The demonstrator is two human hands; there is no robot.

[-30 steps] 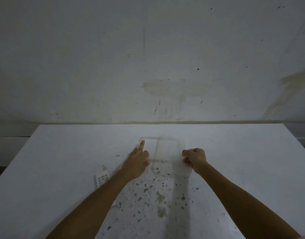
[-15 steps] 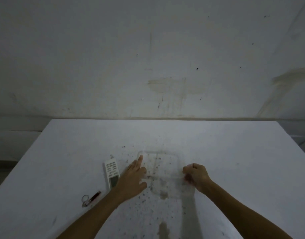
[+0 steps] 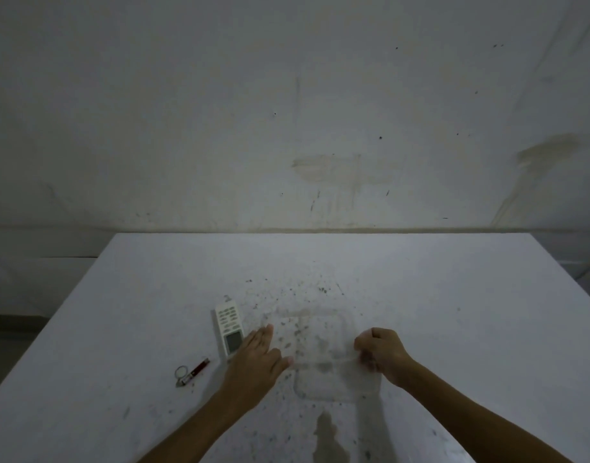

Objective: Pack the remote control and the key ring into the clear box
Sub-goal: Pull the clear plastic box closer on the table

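A clear box [image 3: 323, 342] lies on the white table between my hands, faint and see-through, and appears to have a clear lid hinged toward me. My right hand [image 3: 382, 355] is fisted on its right edge, pinching the plastic. My left hand [image 3: 258, 365] rests flat with fingers together at the box's left side. A white remote control [image 3: 229, 329] with a small screen lies just left of that hand, its near end partly covered. Further left lies a key ring [image 3: 190, 370] with a dark red fob.
The white table [image 3: 454, 312] is speckled with dark specks around the box, and a brownish stain [image 3: 330, 439] marks it near me. A stained pale wall [image 3: 320, 128] rises behind the far edge. The table's left edge [image 3: 49, 325] drops off.
The view has tilted so the table sits lower in frame and the remote and key ring came into sight. Both hands keep their hold at the box's sides.
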